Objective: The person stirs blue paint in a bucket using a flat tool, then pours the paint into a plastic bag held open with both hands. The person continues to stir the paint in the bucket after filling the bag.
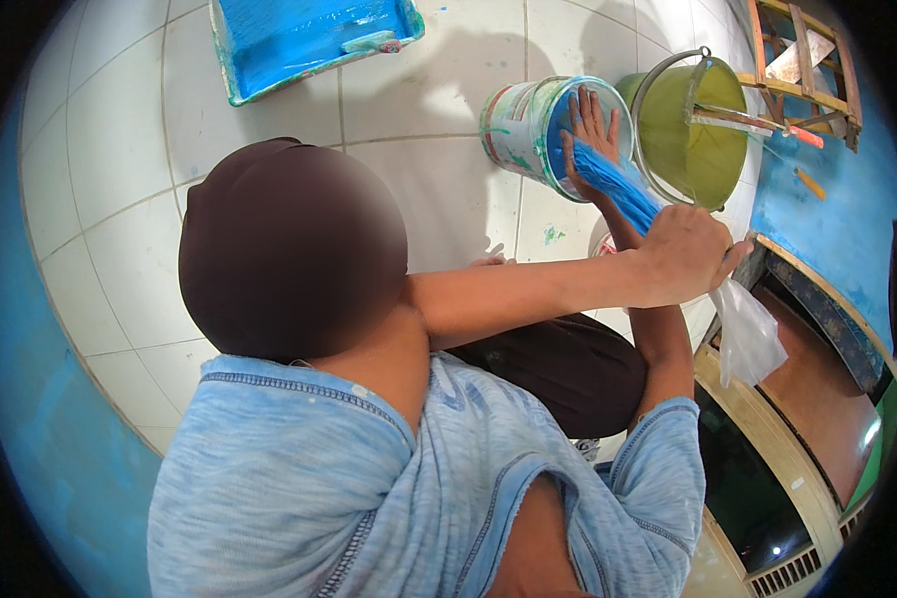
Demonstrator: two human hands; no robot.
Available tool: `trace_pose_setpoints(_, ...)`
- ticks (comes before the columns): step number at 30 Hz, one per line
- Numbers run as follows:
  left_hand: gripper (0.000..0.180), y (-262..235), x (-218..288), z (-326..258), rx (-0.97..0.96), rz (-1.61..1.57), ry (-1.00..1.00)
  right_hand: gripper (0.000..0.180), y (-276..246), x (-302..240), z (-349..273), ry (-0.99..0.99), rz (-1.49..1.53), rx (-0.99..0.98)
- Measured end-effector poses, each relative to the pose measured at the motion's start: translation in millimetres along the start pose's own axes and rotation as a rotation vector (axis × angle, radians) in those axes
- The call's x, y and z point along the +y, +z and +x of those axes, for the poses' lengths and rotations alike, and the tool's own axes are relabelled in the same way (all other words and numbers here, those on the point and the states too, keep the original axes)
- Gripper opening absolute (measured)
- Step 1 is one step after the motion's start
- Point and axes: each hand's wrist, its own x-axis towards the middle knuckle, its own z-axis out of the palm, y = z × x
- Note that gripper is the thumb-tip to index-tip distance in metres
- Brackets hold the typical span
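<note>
Two bare hands are found at one long plastic bag (623, 189), its upper length blue and its tail clear. The left hand (688, 254) is clenched round the bag below the blue length; the clear tail (752, 339) hangs from that fist toward five o'clock. The right hand (596, 145) is not clenched: its fingers are extended and spread over the mouth of the white bucket (513, 130), thumb beside the bag's blue end. Whether that palm presses on the bag cannot be told.

Governing relation, in this judgement: the bag's blue length runs from the left fist toward ten o'clock, its long axis aimed at the bucket mouth. The right hand is nearer that mouth; the left forearm crosses over the right.

An olive pail (713, 149) stands just beside the bucket at three o'clock; a blue-coated tray (299, 35) lies well apart at ten o'clock.
</note>
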Motion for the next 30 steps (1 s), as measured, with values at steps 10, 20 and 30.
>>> trace_pose_setpoints(10, 0.055, 13.2, -1.6, 2.6, 0.054, 0.036, 0.099, 0.112, -63.1, -6.2, -8.1, 0.062, 0.174, -0.004)
trace_pose_setpoints(20, 0.051, 19.5, 1.7, -2.9, 0.118, 0.035, 0.160, 0.059, -84.1, 53.6, -40.0, 0.502, 0.960, -0.547)
trace_pose_setpoints(30, 0.053, 13.0, -1.6, -8.2, 0.109, 0.032, 0.199, 0.052, -109.8, 6.5, 10.6, 0.898, 1.535, -1.159)
